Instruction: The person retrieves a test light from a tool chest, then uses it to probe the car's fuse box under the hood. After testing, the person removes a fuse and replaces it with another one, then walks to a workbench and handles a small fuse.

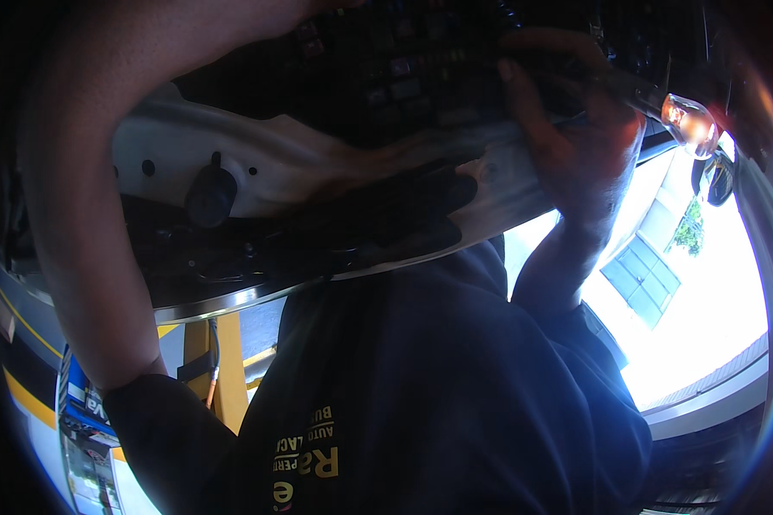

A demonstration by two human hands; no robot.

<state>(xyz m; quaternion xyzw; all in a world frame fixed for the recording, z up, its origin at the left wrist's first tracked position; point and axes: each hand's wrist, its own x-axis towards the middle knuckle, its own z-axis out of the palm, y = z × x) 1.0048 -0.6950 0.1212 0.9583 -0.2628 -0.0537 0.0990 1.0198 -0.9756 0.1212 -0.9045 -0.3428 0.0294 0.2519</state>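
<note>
My left forearm (69,215) rises along the left side and bends over the top. Only a sliver of my left hand (326,4) shows at the upper edge, its fingers cut off. My right hand (567,129) is closed around the dark shaft of a test lamp, beside a dark fuse box. The lamp's clear bulb (691,126) glows orange past the heel of that hand. Several small fuses (404,81) sit in rows in the fuse box, left of my right fingertips. Shadow hides the lamp's other end.
Below the fuse box runs a pale metal body panel (266,142) with holes and a round black plug (210,196). A bright metal edge (240,298) crosses under it, close to my dark shirt. A yellow post (229,369) stands at lower left; strong daylight comes from the right.
</note>
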